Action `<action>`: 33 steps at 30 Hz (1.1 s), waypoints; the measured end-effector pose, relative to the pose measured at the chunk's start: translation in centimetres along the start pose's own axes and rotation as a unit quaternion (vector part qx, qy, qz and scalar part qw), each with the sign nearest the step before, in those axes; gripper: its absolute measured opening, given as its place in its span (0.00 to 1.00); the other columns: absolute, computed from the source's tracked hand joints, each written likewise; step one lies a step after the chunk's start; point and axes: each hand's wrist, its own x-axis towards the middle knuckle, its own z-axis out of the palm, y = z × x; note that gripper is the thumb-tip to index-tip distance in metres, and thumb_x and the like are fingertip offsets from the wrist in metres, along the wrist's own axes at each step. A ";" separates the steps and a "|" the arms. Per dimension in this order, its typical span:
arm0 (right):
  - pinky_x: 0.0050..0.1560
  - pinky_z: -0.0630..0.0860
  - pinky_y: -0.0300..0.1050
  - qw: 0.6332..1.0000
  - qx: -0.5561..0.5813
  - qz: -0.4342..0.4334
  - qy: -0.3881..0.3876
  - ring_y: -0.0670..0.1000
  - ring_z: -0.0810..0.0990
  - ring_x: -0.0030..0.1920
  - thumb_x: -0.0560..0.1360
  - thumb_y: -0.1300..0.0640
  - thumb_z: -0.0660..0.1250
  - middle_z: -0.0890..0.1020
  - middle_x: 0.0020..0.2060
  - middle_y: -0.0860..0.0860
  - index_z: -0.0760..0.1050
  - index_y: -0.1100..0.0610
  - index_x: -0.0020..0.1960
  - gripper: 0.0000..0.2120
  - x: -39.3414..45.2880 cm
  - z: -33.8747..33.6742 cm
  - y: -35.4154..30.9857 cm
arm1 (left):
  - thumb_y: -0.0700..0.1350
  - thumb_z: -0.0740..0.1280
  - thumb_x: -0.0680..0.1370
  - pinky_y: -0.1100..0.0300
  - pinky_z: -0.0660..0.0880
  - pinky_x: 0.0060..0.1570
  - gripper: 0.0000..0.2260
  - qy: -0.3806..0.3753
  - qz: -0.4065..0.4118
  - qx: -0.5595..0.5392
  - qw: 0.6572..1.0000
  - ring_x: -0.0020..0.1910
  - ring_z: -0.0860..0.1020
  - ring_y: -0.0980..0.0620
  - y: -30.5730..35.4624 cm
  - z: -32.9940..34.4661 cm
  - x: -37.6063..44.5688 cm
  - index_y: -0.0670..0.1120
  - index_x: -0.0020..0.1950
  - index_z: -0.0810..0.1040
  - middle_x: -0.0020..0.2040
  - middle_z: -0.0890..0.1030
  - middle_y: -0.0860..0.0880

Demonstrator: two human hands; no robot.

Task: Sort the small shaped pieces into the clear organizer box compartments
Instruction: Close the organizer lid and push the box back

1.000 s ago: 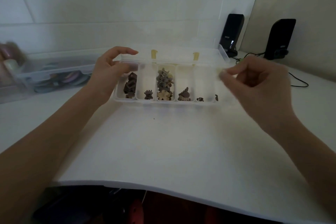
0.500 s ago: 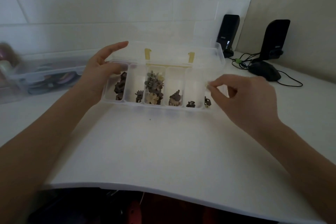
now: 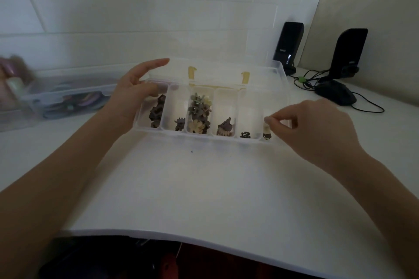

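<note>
The clear organizer box (image 3: 199, 136) stands on the white table with its lid (image 3: 217, 68) open toward the wall. Its six compartments hold small clips: dark brown ones (image 3: 156, 111) at the far left, one dark piece (image 3: 179, 124), a heap of grey and cream ones (image 3: 199, 113), a brown pair (image 3: 225, 128) and a tiny black one (image 3: 245, 135). My left hand (image 3: 129, 99) holds the box's left end, thumb over the rim, forefinger stretched above the lid. My right hand (image 3: 317, 133) pinches a cream piece (image 3: 266, 131) in the rightmost compartment.
A clear bin (image 3: 68, 97) with coloured items lies at the left by the wall. Two black speakers (image 3: 289, 45) (image 3: 347, 52), a black mouse (image 3: 335, 95) and cables sit at the back right. The table's front edge (image 3: 204, 240) runs just below my arms.
My right hand came down and leftward from above the box's right end into the rightmost compartment. My left hand stayed at the left end. The view tilted, bringing the mouse into sight.
</note>
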 end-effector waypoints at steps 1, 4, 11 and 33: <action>0.29 0.61 0.39 1.000 0.026 0.006 0.012 0.47 0.70 0.28 0.75 0.42 0.61 0.67 0.23 0.42 0.82 0.42 0.47 0.11 0.0 0.1 0.1 | 0.37 0.70 0.63 0.51 0.72 0.55 0.26 -0.002 -0.001 -0.005 1.000 0.40 0.74 0.48 -0.1 0.1 0.0 0.59 0.57 0.81 0.42 0.76 0.41; 0.28 0.61 0.39 0.983 0.153 0.036 0.100 0.45 0.68 0.24 0.76 0.46 0.61 0.71 0.22 0.45 0.81 0.46 0.48 0.11 0.3 0.7 0.2 | 0.37 0.70 0.62 0.50 0.72 0.57 0.35 0.009 -0.016 -0.010 1.000 0.44 0.76 0.47 -0.3 -0.1 0.2 0.62 0.66 0.74 0.39 0.79 0.42; 0.54 0.69 0.41 0.861 0.472 0.187 -0.009 0.44 0.74 0.53 0.78 0.43 0.56 0.73 0.56 0.46 0.65 0.50 0.67 0.21 1.1 2.2 -0.3 | 0.40 0.71 0.67 0.56 0.74 0.57 0.23 0.002 -0.087 -0.001 0.996 0.58 0.80 0.48 -0.3 0.3 0.4 0.45 0.62 0.76 0.55 0.83 0.49; 0.43 0.73 0.41 0.603 0.732 0.318 -0.020 0.45 0.77 0.44 0.78 0.39 0.52 0.80 0.59 0.49 0.68 0.54 0.68 0.26 2.4 3.5 0.0 | 0.49 0.76 0.60 0.55 0.79 0.49 0.22 -0.058 -0.178 -0.341 0.921 0.52 0.80 0.49 -1.8 0.4 0.5 0.48 0.53 0.82 0.57 0.81 0.47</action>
